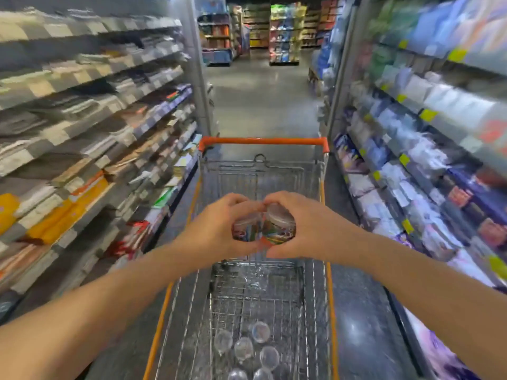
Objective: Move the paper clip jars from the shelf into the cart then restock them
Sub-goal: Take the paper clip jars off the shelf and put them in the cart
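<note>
Outstretched left hand [219, 227], right hand [311, 227] grip jars [278, 229] (touching).

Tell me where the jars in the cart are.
Head view, bottom centre: the jars lie clustered on the wire floor of the cart, at the end nearest the person.

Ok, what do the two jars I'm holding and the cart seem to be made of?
The left jar and right jar look like clear, glossy plastic, possibly glass: coloured contents show through the walls. The cart is shiny bare metal wire in a grid; its orange bar looks plastic or painted.
</note>
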